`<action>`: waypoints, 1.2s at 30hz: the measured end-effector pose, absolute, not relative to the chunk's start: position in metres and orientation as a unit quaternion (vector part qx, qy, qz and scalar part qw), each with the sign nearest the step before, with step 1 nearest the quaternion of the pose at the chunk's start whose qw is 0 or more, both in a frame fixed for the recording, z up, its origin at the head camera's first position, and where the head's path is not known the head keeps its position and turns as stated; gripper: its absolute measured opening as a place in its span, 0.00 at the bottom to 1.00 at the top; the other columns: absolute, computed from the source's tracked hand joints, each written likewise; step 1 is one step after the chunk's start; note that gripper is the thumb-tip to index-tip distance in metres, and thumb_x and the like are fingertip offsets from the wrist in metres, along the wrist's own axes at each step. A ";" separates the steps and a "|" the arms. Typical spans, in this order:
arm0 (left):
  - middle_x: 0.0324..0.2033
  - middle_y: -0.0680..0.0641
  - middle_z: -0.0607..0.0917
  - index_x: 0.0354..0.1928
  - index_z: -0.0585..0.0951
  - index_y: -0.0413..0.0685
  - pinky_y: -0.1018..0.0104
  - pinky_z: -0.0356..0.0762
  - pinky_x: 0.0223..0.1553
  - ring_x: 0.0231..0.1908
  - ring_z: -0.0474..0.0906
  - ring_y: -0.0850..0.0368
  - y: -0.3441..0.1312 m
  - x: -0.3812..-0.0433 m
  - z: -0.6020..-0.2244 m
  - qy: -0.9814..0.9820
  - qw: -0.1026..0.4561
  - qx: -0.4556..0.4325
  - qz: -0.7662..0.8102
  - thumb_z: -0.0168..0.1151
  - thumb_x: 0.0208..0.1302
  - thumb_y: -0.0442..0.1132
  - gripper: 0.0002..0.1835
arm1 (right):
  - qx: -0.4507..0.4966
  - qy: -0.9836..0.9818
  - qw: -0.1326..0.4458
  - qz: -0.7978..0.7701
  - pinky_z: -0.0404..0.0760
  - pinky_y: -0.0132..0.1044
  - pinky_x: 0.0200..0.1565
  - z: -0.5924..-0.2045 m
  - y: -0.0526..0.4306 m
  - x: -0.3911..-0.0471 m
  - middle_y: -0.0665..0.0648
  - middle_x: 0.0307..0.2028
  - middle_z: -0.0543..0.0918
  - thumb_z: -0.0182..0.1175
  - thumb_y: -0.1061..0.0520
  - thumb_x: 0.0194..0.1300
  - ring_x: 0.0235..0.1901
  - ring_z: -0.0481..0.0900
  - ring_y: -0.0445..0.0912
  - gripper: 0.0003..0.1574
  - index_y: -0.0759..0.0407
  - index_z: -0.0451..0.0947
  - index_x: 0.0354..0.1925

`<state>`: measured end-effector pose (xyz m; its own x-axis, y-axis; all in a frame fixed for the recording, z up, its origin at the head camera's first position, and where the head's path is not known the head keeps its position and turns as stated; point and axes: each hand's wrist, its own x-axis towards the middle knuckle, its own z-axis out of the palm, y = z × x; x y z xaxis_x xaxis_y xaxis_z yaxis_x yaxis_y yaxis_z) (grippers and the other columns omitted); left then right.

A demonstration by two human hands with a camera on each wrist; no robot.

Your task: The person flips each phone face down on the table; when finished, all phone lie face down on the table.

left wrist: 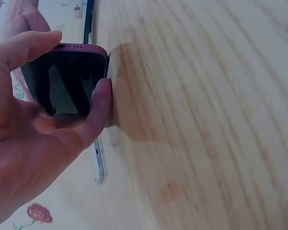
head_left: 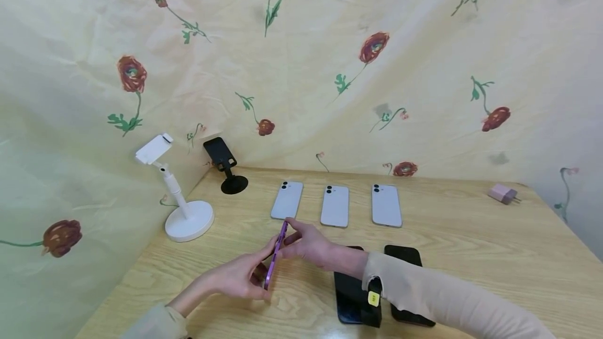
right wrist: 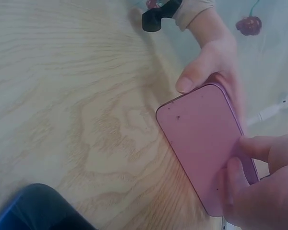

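A purple-pink smartphone (head_left: 275,259) stands tilted on its side between the two hands, above the wooden table. My left hand (head_left: 237,276) holds its near end, with the thumb on the end edge and fingers along the lower side in the left wrist view. There the dark screen (left wrist: 69,79) faces the left palm. My right hand (head_left: 308,245) pinches the far end between thumb and fingers. The right wrist view shows the plain pink back (right wrist: 199,143) with a few dark specks. Whether the lower edge touches the table, I cannot tell.
Three pale phones, left (head_left: 287,200), middle (head_left: 335,206) and right (head_left: 386,205), lie back-up behind the hands. Two dark phones (head_left: 348,297) (head_left: 405,255) lie by the right forearm. A white phone stand (head_left: 189,221), black phone stand (head_left: 234,184) and plug charger (head_left: 503,193) stand farther out.
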<state>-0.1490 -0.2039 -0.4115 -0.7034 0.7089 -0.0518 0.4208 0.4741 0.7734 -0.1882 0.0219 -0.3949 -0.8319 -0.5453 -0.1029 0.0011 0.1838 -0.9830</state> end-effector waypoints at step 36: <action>0.67 0.34 0.65 0.79 0.33 0.47 0.63 0.80 0.48 0.51 0.77 0.54 -0.213 -0.146 -0.400 0.794 0.224 0.337 0.453 0.71 0.59 0.29 0.62 | -0.262 0.788 0.175 -0.528 0.81 0.38 0.37 -0.411 0.006 -0.186 0.63 0.50 0.76 0.75 0.59 0.58 0.43 0.78 0.52 0.67 0.70 0.40 0.78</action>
<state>-0.1458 -0.2126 -0.4002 -0.6716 0.7392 -0.0509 0.3325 0.3620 0.8709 -0.1855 0.0064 -0.4110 -0.8010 -0.5987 0.0004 -0.2282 0.3047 -0.9247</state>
